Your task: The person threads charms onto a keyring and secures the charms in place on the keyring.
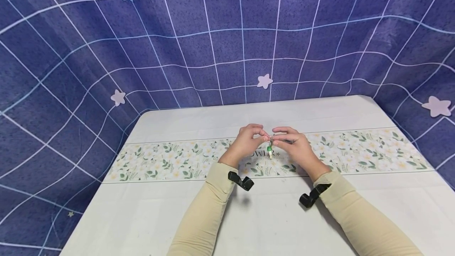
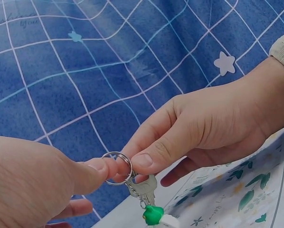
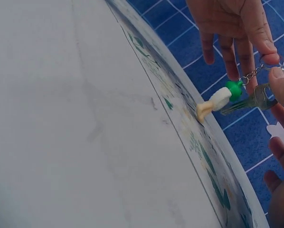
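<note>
Both hands meet above the table's flowered strip around a metal key ring (image 2: pixel 117 154). My left hand (image 1: pixel 250 142) pinches one side of the ring between thumb and forefinger. Opposite it, my right hand (image 1: pixel 294 145) pinches the ring's other side and the head of a key (image 3: pixel 261 97). From the ring hangs a short chain (image 3: pixel 249 76) with a small charm, green at the top (image 3: pixel 234 89), white in the middle and tan at its end. In the left wrist view the lower part of the charm is cut off by the frame.
The white table (image 1: pixel 149 216) carries a printed flower band (image 1: pixel 170 161) across its middle. A blue gridded curtain (image 1: pixel 220 46) with star shapes stands behind and at the sides. Black wrist cameras (image 1: pixel 241 181) sit on both sleeves.
</note>
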The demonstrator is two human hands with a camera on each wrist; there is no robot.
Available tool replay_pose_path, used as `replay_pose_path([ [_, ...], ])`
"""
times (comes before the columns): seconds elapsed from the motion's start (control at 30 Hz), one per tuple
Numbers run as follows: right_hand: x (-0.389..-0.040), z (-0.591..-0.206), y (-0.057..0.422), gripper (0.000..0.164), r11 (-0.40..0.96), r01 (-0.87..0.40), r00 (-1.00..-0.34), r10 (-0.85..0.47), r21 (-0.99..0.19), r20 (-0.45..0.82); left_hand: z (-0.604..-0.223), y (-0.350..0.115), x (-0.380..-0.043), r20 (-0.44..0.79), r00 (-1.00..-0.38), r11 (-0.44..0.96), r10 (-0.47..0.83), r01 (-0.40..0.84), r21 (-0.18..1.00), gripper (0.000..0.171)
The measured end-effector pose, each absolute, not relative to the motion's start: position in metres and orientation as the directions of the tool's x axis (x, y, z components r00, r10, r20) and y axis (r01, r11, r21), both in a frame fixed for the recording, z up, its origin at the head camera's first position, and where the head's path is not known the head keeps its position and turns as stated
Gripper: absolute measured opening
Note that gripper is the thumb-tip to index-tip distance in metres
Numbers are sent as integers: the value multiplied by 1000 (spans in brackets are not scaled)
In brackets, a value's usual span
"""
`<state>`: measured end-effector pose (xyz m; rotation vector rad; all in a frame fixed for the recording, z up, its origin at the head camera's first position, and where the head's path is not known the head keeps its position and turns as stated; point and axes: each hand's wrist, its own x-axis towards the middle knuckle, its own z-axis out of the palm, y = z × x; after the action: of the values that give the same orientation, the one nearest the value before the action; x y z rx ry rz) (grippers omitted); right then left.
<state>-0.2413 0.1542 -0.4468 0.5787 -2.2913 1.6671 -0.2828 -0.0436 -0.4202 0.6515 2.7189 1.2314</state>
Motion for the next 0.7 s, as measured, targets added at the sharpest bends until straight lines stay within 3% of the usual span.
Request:
replay_pose_path([
  [0.33, -242, -447, 154, 14, 246, -458, -887, -186, -854, 422, -421, -41, -282, 71, -918, 582, 390, 306, 753, 15],
  [0.7, -264, -480, 163, 12, 185, -456, -886, -179, -870, 427, -421, -41, -281, 55, -919, 565, 390, 286, 774, 16],
])
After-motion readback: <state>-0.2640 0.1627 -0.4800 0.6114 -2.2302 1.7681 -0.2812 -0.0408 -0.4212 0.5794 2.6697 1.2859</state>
